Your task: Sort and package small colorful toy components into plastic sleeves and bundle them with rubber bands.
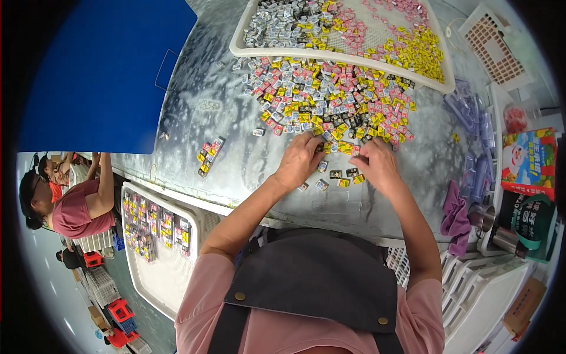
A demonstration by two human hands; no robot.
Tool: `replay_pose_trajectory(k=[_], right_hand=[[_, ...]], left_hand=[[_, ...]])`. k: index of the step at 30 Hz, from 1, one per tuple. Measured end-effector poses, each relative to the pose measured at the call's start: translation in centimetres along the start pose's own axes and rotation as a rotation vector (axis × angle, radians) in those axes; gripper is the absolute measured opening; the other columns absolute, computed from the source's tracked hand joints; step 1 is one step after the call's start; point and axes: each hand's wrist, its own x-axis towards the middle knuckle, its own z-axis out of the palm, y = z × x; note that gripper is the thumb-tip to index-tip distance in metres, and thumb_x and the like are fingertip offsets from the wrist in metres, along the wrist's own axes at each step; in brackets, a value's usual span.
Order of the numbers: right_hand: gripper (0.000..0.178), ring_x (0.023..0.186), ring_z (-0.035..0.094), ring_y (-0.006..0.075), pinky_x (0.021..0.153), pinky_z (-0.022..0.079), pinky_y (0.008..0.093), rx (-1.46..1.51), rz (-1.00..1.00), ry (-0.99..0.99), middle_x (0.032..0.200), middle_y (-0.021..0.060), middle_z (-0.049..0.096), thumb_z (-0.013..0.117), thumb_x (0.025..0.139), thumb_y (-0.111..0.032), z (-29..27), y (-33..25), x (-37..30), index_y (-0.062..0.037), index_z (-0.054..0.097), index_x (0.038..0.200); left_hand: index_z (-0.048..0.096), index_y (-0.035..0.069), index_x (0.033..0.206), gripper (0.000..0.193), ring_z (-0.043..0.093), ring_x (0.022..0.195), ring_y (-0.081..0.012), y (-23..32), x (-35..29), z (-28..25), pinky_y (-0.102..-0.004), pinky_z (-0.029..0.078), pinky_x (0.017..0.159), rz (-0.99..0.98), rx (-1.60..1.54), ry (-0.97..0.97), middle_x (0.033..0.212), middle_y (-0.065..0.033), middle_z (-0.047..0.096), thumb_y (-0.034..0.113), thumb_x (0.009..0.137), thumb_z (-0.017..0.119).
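Between my two hands a short row of small printed blocks [341,147], mostly yellow, lies on the grey table at the near edge of a large pile. My left hand [296,160] has its fingers curled in at the row's left end. At the right end my right hand [380,166] bends thumb and fingers against the blocks. Fingertips partly hide the end pieces. Several loose black, yellow and white blocks [352,173] lie just nearer me. The pile [336,106] mixes pink, yellow, white and black pieces. Farther left sits a small grouped cluster of blocks [210,156].
A white mesh tray [348,60] of loose blocks stands behind the pile. A blue panel [112,76] covers the far left. Lower left, a white tray [159,277] holds packed sets. On the right are a purple cloth [455,218], clear plastic pieces [469,112] and a colourful box [529,162].
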Motion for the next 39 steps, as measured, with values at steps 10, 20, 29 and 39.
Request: replay_pose_trajectory(k=[10, 20, 29, 39], right_hand=[[0.018, 0.09, 0.061, 0.036, 0.078, 0.051, 0.0458, -0.072, -0.133, 0.063, 0.095, 0.0121, 0.058, 0.075, 0.083, -0.015, -0.2, 1.5, -2.5, -0.0056, 0.067, 0.096], [0.026, 0.098, 0.062, 0.0358, 0.08, 0.052, 0.0469, -0.092, 0.167, -0.067, 0.097, 0.0147, 0.063, 0.077, 0.083, -0.021, -0.7, 0.2, 0.3, -0.0012, 0.065, 0.095], [0.026, 0.099, 0.061, 0.0367, 0.083, 0.05, 0.0449, -0.05, -0.076, 0.045, 0.102, 0.0161, 0.061, 0.075, 0.083, -0.009, 0.4, 1.4, 0.3, 0.0005, 0.063, 0.104], [0.028, 0.099, 0.059, 0.04, 0.085, 0.049, 0.0468, 0.037, -0.106, -0.057, 0.11, 0.0175, 0.053, 0.074, 0.085, -0.006, 0.1, 0.5, 1.5, 0.0011, 0.059, 0.107]], left_hand=[[0.063, -0.001, 0.12, 0.039, 0.06, 0.099, -0.0378, 0.2, -0.6, -1.6, -0.0442, 0.051, 0.087, -0.011, -0.026, 0.0, 0.104, -0.0188, 0.06, 0.006, 0.083, 0.073], [0.066, 0.001, 0.111, 0.031, 0.059, 0.096, -0.0372, 0.1, 0.1, -0.8, -0.0436, 0.05, 0.086, 0.003, -0.021, 0.029, 0.099, -0.0173, 0.06, 0.004, 0.081, 0.073], [0.066, -0.001, 0.112, 0.033, 0.061, 0.096, -0.0369, -0.2, 0.8, -1.4, -0.0432, 0.051, 0.085, 0.017, -0.033, -0.046, 0.104, -0.0182, 0.06, 0.002, 0.08, 0.074], [0.065, -0.001, 0.122, 0.041, 0.06, 0.099, -0.0351, -0.3, 2.1, -1.3, -0.0413, 0.051, 0.086, 0.064, -0.056, -0.193, 0.108, -0.0179, 0.059, 0.002, 0.082, 0.074]])
